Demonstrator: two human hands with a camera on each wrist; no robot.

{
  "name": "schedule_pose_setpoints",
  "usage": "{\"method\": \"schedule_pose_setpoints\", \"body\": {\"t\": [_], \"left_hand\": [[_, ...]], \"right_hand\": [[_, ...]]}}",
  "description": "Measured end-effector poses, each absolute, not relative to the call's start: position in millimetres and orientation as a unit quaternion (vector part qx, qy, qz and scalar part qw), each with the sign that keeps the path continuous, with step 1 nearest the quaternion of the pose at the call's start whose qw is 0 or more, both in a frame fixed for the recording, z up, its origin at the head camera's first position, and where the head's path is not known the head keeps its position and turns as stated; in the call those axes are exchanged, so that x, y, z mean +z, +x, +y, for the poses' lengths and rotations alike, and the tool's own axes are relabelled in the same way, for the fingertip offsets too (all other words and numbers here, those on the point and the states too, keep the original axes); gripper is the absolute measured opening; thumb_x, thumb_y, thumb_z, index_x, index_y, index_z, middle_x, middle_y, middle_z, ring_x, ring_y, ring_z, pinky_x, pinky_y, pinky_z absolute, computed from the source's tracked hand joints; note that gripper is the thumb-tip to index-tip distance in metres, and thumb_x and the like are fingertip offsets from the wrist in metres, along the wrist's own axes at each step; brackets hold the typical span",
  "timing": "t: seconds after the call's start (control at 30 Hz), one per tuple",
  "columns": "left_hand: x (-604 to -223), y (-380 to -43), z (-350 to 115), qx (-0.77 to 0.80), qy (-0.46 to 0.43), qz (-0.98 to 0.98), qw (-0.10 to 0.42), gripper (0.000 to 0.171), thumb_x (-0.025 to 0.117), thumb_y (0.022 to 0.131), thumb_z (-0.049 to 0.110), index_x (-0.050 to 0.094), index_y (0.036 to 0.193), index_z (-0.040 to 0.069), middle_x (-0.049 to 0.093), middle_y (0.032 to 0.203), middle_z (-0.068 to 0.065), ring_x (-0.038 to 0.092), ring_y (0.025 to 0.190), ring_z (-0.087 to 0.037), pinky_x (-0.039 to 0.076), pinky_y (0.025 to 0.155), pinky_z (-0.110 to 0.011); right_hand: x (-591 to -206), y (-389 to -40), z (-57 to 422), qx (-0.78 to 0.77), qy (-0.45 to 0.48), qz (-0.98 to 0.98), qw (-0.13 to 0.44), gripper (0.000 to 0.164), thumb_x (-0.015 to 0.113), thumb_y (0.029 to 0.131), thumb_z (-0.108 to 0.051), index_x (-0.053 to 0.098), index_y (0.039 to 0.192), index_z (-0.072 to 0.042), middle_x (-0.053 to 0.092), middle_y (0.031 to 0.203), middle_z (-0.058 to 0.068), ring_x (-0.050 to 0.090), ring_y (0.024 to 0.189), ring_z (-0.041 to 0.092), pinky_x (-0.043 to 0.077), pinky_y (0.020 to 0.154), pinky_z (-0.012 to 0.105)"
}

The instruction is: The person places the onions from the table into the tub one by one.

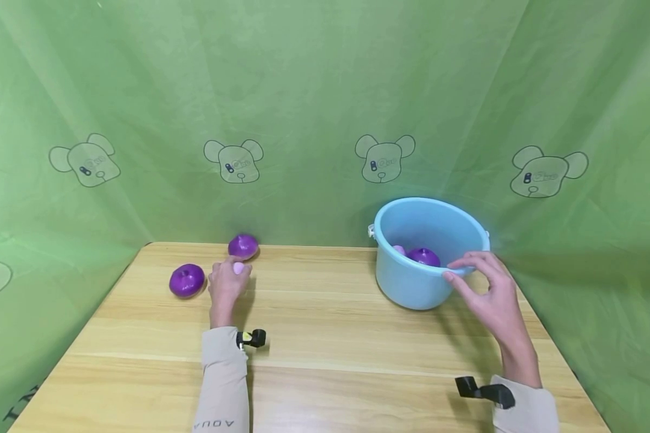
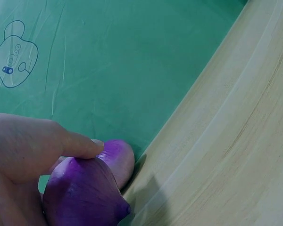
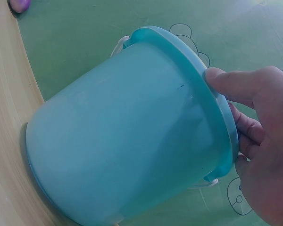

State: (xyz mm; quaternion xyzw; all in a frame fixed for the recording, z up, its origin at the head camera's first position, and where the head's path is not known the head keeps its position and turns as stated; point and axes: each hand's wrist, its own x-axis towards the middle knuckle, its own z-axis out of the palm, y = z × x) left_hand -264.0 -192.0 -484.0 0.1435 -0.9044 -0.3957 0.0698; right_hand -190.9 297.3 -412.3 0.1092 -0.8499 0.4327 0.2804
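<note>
A glossy, round purple onion (image 2: 85, 193) is gripped by the curled left hand (image 1: 227, 282), near two matching onions (image 1: 186, 281) on the wooden tabletop (image 1: 325, 337); a light-blue plastic bucket (image 1: 406, 287) is pinched at its rim by the right hand (image 1: 498, 304).

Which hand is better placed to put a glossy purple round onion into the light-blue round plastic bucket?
Probably the left hand: it grips a purple onion. The right hand, though at the bucket, holds only its rim.

Right hand (image 3: 274, 127) at the blue bucket's (image 3: 127, 127) rim (thumb outside).
</note>
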Motion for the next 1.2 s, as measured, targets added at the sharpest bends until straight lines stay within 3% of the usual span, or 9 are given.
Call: {"method": "schedule_pose_setpoints", "body": {"t": [0.3,0.63,1.2], "left_hand": [[-484.2,-267.7,-193.4,-0.406,0.136,-0.900,0.082,0.046,0.063,0.100,0.034,0.058,0.137,0.007,0.049,0.130,-0.028,0.046,0.118,-0.049,0.043,0.097,-0.065],[-486.0,-268.6,-193.1,-0.431,0.125,-0.889,0.088,0.048,0.064,0.100,0.033,0.057,0.137,0.003,0.049,0.131,-0.030,0.039,0.123,-0.051,0.042,0.098,-0.065],[-481.5,-268.9,-190.3,-0.418,0.114,-0.893,0.119,0.048,0.069,0.097,0.031,0.060,0.135,0.002,0.051,0.130,-0.030,0.039,0.123,-0.047,0.038,0.100,-0.061]], "right_hand": [[-411.9,-189.2,298.0,0.435,0.107,-0.850,0.277,0.021,0.084,0.085,-0.005,0.075,0.104,-0.005,0.064,0.118,0.009,0.048,0.117,0.003,0.031,0.107,0.022],[-411.5,-189.1,297.5,0.433,0.114,-0.849,0.280,0.020,0.084,0.085,-0.005,0.075,0.102,-0.005,0.065,0.117,0.008,0.048,0.116,0.003,0.031,0.105,0.021],[-411.1,-188.7,297.4,0.432,0.115,-0.850,0.278,0.021,0.084,0.084,-0.005,0.075,0.103,-0.007,0.063,0.115,0.003,0.049,0.115,0.004,0.032,0.105,0.021]]}}
